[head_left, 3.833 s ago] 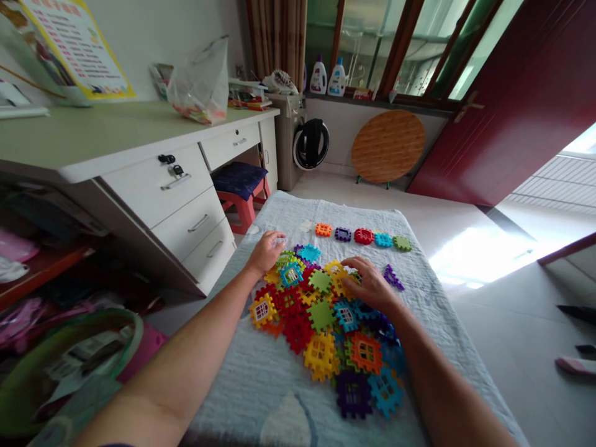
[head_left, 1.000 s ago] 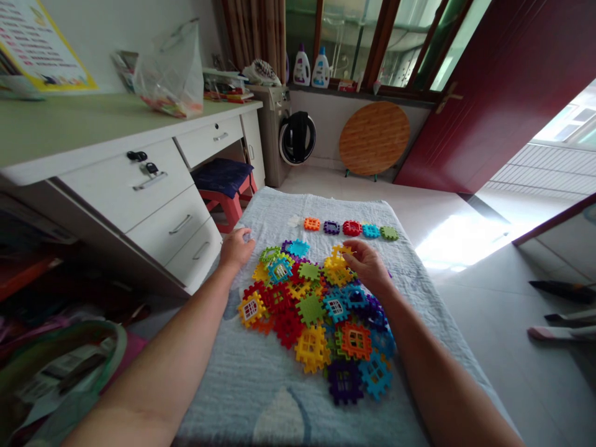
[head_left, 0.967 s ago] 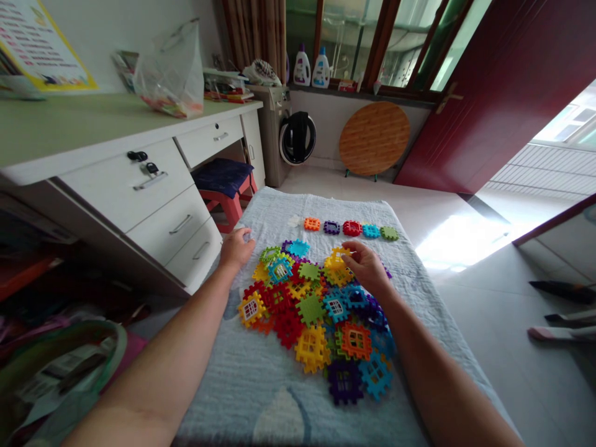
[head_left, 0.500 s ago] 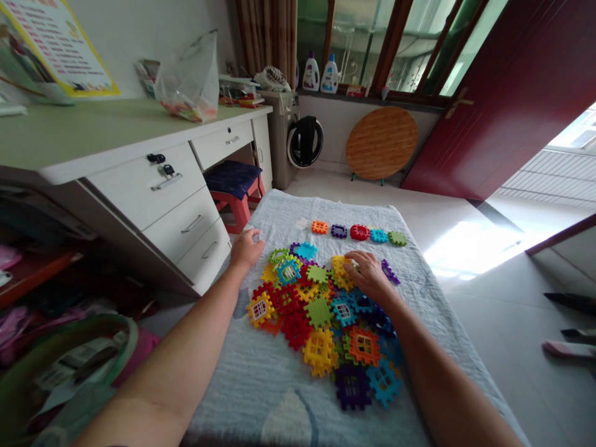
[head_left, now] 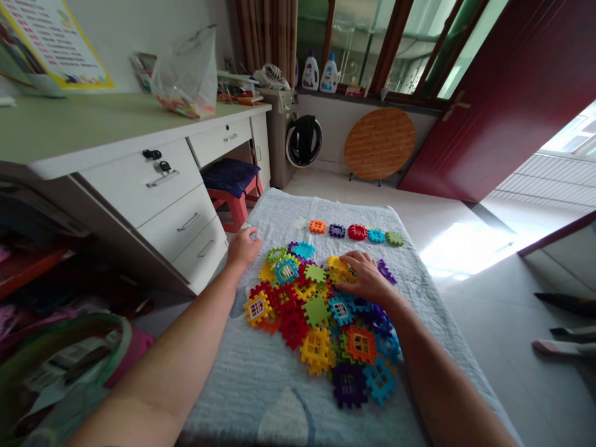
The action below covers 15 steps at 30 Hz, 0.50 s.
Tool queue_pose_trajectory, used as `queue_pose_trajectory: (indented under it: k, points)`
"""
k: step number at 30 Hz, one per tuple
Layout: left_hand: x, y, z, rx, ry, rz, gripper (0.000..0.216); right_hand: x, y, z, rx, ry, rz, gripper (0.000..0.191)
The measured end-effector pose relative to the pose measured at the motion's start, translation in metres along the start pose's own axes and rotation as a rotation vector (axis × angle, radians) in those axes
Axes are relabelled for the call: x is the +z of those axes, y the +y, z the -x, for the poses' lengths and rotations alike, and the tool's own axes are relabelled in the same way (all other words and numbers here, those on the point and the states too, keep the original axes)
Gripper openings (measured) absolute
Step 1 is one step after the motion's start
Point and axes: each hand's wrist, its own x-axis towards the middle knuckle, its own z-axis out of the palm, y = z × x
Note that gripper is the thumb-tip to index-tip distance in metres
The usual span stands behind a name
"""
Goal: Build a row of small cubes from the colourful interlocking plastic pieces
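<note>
My left hand [head_left: 244, 249] rests on the cloth at the left edge, its fingers curled in; whatever may be inside them is hidden. At the right side of a heap of colourful plastic building tiles [head_left: 316, 310], my right hand [head_left: 365, 274] has its thumb and fingers closed on a yellow building tile [head_left: 336, 268], partly covering it. A purple tile [head_left: 386, 271] leans just beyond that hand. Beyond the heap lies a row of separate tiles: orange [head_left: 318, 226], purple [head_left: 337, 231], red [head_left: 357, 232], light blue [head_left: 376, 236] and green [head_left: 394, 239].
The tiles lie on a low surface under a pale blue cloth [head_left: 261, 385]. To the left stands a white desk [head_left: 172, 180] with drawers, and a red stool [head_left: 238, 208] beneath it. Behind are a washing machine [head_left: 279, 139] and a round wooden board [head_left: 379, 143].
My right hand's thumb has come round the near side of the yellow tile, which has tilted a little. My left hand's fingers are curled slightly more. The whole view has shifted slightly.
</note>
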Motion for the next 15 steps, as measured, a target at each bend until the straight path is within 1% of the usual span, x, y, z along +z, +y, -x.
queue_pose_trajectory:
  k: [3, 9, 12, 15]
  points:
    - [0.001, -0.001, 0.000, 0.009, 0.005, -0.010, 0.033, 0.003, 0.000, -0.002, 0.022, 0.008, -0.030, 0.055]
    - [0.004, -0.003, -0.001, 0.022, 0.011, -0.020, 0.033, 0.009, -0.002, -0.007, 0.051, 0.089, -0.049, 0.042]
    - [0.005, -0.004, -0.001, 0.033, 0.019, -0.034, 0.033, 0.005, -0.003, -0.012, 0.063, 0.124, -0.085, 0.042]
    - [0.005, -0.004, -0.001, 0.052, 0.016, -0.050, 0.033, 0.000, -0.002, -0.021, 0.110, 0.169, -0.079, 0.044]
